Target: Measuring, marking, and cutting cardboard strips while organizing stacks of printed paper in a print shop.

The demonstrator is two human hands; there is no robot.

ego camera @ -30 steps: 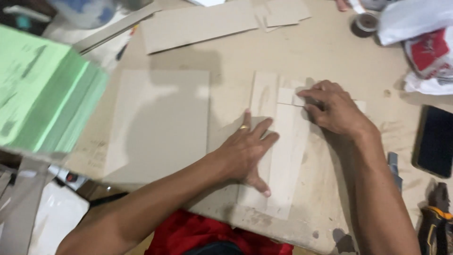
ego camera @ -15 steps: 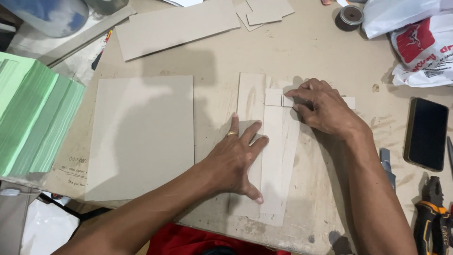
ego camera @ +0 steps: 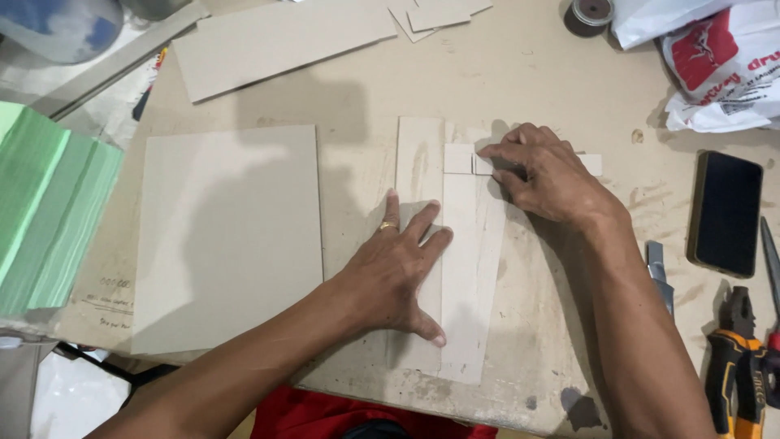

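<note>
The worktop [ego camera: 520,73] was a pale, scuffed board, stained and scratched, filling most of the head view; below its near edge showed a strip of red cloth [ego camera: 325,419]. At the far left stood a thick stack of green paper [ego camera: 45,211], its edges fanned. A large grey cardboard sheet [ego camera: 227,236] lay flat left of centre, with another cardboard sheet [ego camera: 276,41] and small offcuts [ego camera: 435,12] near the far edge.

Against the view half a second before, the camera had drawn nearer and shifted a little, so the green stack sat farther left; both hands kept their places on the strips.

The left hand [ego camera: 398,272], a ring on one finger, lay flat with spread fingers, pressing down two long cardboard strips [ego camera: 471,276] that lay side by side at the centre, running away from the person. The right hand [ego camera: 548,175] was curled, its fingertips pinching a narrow crosswise strip [ego camera: 459,158] laid over the long strips near their far end; that strip's other end [ego camera: 591,165] showed just beyond the knuckles.

To the right lay a dark phone [ego camera: 725,213], screen up, and near it orange-handled pliers [ego camera: 735,358] and a grey knife handle [ego camera: 658,272]. A white and red plastic bag [ego camera: 715,65] was crumpled at the far right corner, a tape roll [ego camera: 589,15] beside it.
</note>
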